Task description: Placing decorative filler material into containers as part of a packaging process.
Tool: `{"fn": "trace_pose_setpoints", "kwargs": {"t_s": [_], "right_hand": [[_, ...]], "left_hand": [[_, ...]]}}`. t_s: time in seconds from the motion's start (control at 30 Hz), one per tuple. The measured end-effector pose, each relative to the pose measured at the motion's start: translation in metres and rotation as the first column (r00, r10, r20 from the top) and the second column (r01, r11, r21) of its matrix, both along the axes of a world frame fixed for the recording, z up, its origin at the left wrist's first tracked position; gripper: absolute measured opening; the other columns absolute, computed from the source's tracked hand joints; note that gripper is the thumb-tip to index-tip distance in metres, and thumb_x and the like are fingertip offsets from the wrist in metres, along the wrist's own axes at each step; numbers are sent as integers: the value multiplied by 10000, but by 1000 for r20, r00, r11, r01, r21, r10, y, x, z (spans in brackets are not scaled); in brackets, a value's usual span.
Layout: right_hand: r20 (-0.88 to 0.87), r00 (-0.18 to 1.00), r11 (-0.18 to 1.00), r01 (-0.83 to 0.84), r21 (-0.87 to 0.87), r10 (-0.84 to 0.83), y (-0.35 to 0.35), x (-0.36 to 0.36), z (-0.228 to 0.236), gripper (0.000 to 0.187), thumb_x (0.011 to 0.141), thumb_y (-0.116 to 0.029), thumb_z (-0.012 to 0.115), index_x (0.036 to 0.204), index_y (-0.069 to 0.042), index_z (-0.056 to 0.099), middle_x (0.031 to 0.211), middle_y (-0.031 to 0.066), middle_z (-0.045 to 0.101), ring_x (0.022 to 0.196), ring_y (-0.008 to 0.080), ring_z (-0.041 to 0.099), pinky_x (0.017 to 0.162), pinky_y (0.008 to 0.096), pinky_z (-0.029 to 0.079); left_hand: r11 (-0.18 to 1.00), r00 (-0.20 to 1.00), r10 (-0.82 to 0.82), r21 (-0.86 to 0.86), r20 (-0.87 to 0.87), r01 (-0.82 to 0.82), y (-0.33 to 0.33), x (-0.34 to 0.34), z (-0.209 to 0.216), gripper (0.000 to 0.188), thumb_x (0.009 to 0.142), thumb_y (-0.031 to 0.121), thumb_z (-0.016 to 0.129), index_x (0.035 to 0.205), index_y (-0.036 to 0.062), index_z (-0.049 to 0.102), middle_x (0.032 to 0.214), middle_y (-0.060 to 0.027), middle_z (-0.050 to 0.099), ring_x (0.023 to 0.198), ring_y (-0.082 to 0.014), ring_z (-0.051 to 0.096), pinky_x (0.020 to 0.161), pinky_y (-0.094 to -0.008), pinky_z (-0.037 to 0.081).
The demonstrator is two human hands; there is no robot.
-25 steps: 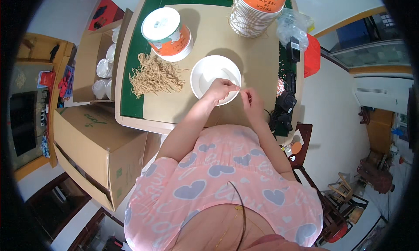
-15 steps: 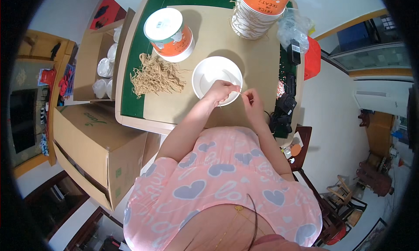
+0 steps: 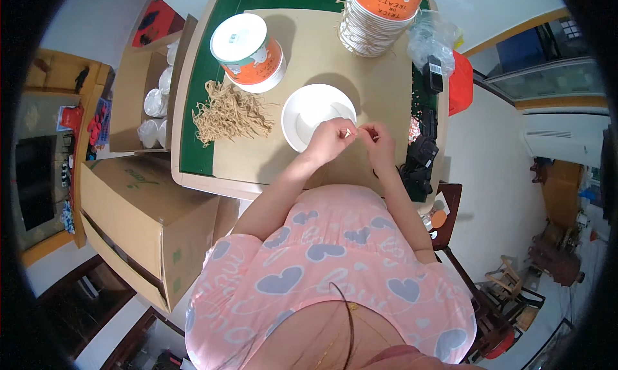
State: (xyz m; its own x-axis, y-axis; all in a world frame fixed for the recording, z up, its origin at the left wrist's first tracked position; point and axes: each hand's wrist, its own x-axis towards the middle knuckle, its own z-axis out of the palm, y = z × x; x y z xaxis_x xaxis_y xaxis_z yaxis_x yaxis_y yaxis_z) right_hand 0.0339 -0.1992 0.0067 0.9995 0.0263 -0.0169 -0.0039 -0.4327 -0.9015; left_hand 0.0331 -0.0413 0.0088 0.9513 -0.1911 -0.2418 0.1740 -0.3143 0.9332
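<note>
A white round paper bucket (image 3: 302,109) stands open end up in front of me. My left hand (image 3: 333,140) is over its near right rim, fingers closed in a pinch. Just right of the rim, my right hand (image 3: 378,145) is pinched too, its fingertips almost meeting the left ones. A thin pale cord seems to run between the fingertips; most of it is hidden by the fingers. Left of the bucket lies a heap of tan twisted cords (image 3: 232,116). Behind the heap, an orange printed bucket (image 3: 254,67) sits upside down.
A tall stack of nested buckets (image 3: 370,32) with cords at its sides stands at the far right. Clear plastic bags (image 3: 431,38) and black devices (image 3: 421,154) line the right edge. Left of the table are an open carton (image 3: 135,106) of wrapped white stacks and a large cardboard box (image 3: 148,209).
Both hands have moved slightly; the right hand has risen a little and its fingertips are closer to the left hand's. The bucket has stayed in place.
</note>
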Motion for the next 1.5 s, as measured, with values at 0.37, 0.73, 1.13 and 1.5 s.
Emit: {"fn": "trace_pose_setpoints", "kwargs": {"t_s": [0.37,0.73,1.13,1.5], "right_hand": [[-500,843,872,80,483,200,-9,2,-2,113,834,-107,626,912,-32,657,820,-11,617,684,81,530,638,219,432],[-136,974,978,-162,129,179,-6,1,-15,147,814,-131,658,911,-20,668,825,41,619,692,95,546,643,237,448],[-386,919,934,68,350,78,5,-3,-7,154,823,-142,638,890,-8,677,693,-12,602,602,67,522,543,206,420],[-81,987,988,-142,-55,137,21,0,16,171,771,-91,647,941,-70,643,853,40,621,617,136,564,583,252,460]], "left_hand": [[981,930,-56,193,363,-16,3,-13,10,46,783,72,623,829,67,622,848,-103,590,713,-303,599,621,-372,486],[984,956,59,145,289,-105,4,-9,6,64,775,60,650,832,32,647,769,-86,604,588,-164,545,560,-287,451],[965,933,184,125,310,-232,1,-17,3,79,769,101,681,804,33,663,754,-84,638,567,-160,536,549,-281,451],[943,944,326,48,42,-328,13,-10,-11,101,745,122,658,778,28,672,779,-132,665,704,-247,649,655,-318,500]]}}
